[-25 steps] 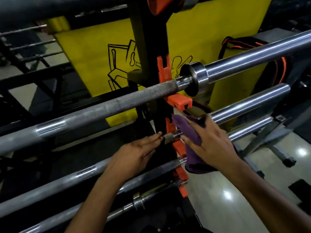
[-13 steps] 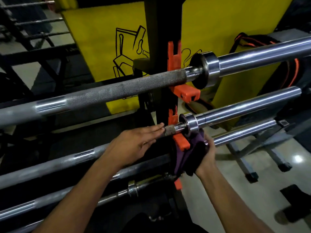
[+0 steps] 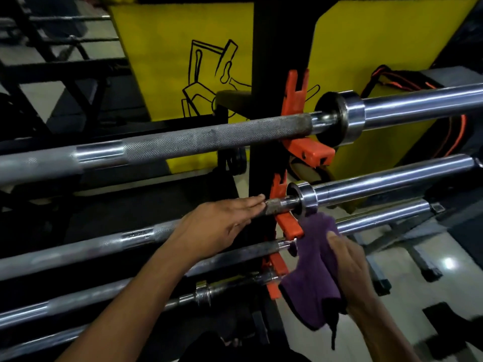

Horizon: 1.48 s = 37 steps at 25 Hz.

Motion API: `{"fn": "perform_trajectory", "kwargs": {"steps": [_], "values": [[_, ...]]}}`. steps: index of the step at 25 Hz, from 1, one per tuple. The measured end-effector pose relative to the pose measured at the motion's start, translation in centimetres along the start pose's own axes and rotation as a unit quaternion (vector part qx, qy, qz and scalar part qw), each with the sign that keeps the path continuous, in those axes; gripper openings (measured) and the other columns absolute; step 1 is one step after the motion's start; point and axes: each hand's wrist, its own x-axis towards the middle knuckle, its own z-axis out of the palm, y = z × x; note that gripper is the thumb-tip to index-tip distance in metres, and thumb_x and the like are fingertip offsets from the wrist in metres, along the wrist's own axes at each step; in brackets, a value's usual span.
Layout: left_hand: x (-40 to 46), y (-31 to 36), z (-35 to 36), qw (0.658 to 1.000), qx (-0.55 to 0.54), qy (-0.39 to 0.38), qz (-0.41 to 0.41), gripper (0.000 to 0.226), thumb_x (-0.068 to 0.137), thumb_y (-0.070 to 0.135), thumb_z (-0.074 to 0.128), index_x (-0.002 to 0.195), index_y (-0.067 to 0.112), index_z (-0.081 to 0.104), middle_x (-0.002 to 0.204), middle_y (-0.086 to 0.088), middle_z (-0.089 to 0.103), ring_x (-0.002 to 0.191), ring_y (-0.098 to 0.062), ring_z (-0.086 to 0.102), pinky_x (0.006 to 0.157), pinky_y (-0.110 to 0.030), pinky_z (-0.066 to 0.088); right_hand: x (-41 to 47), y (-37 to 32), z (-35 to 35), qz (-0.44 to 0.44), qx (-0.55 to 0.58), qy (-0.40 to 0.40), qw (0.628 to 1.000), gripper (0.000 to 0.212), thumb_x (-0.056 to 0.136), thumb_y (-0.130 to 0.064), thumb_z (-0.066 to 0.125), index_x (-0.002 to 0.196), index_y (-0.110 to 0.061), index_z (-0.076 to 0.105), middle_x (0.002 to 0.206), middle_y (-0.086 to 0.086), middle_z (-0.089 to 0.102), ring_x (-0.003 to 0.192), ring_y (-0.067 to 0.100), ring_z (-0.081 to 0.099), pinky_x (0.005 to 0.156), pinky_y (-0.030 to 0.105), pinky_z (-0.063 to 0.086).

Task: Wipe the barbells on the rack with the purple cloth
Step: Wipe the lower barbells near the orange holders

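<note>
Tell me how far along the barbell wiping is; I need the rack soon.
Done: nothing can be confirmed; the top barbell shines, but that proves no wiping. In hand: the right hand holds the purple cloth just below the second barbell's collar, by the third barbell's sleeve, while the left hand rests flat on the second bar's shaft. Left: the lowest barbell, untouched now.

A purple cloth (image 3: 315,273) hung in the right hand (image 3: 350,270), below chrome-silver barbells (image 3: 386,186) with grey cross-hatched grips, resting on orange hooks (image 3: 307,150) of a black rack (image 3: 266,74), before a yellow board (image 3: 162,61) bearing black line drawings.
</note>
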Motion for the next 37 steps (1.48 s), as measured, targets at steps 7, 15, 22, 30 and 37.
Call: {"fn": "perform_trajectory", "kwargs": {"steps": [7,15,22,30,37], "values": [[0.2,0.2,-0.5,0.999,0.030,-0.029,0.002,0.057,0.093,0.020,0.053,0.147,0.037,0.045,0.156,0.026,0.034,0.129,-0.004,0.054,0.083,-0.033,0.060,1.3,-7.7,1.6,-0.242,-0.341,0.083,0.904,0.034,0.101,-0.036,0.054,0.135,-0.032,0.052,0.105,-0.012,0.060,0.089,-0.005,0.059,0.074,0.008,0.043],[-0.1,0.5,-0.4,1.000,0.018,-0.013,-0.004,0.048,0.099,0.028,0.053,0.145,0.036,0.047,0.154,0.024,0.038,0.131,-0.003,0.052,0.089,-0.033,0.058,1.5,-8.9,5.6,-0.110,-0.708,-0.037,0.697,0.053,0.098,-0.059,0.037,0.147,-0.040,0.033,0.125,0.002,0.057,0.106,0.030,0.065,0.082,0.040,0.050],[-0.5,0.6,-1.0,0.999,-0.007,-0.031,0.001,0.057,0.095,0.013,0.060,0.147,0.030,0.047,0.156,0.016,0.038,0.135,-0.010,0.049,0.098,-0.037,0.054,-0.2,-9.3,3.9,-0.086,-0.665,-0.086,0.737,0.044,0.098,-0.058,0.043,0.138,-0.040,0.048,0.124,-0.004,0.062,0.112,0.018,0.061,0.086,0.035,0.047],[-7.7,-1.6,-5.9,0.999,-0.006,0.013,-0.040,0.046,0.100,0.028,0.052,0.145,0.025,0.052,0.151,0.015,0.046,0.136,0.002,0.045,0.112,-0.026,0.040,-2.7,-5.0,4.2,-0.151,-0.405,0.044,0.901,0.056,0.088,-0.061,0.044,0.138,-0.036,0.051,0.110,-0.016,0.054,0.093,0.000,0.052,0.081,0.025,0.041],[-15.9,-4.8,-9.8,0.998,-0.001,0.025,-0.060,0.046,0.098,0.022,0.054,0.144,0.021,0.054,0.152,0.009,0.047,0.135,-0.003,0.049,0.116,-0.032,0.037,-3.5,-4.0,10.2,-0.364,-0.420,0.216,0.803,0.040,0.100,-0.020,0.050,0.139,-0.013,0.049,0.126,0.020,0.043,0.107,0.021,0.047,0.086,0.033,0.049]]}}
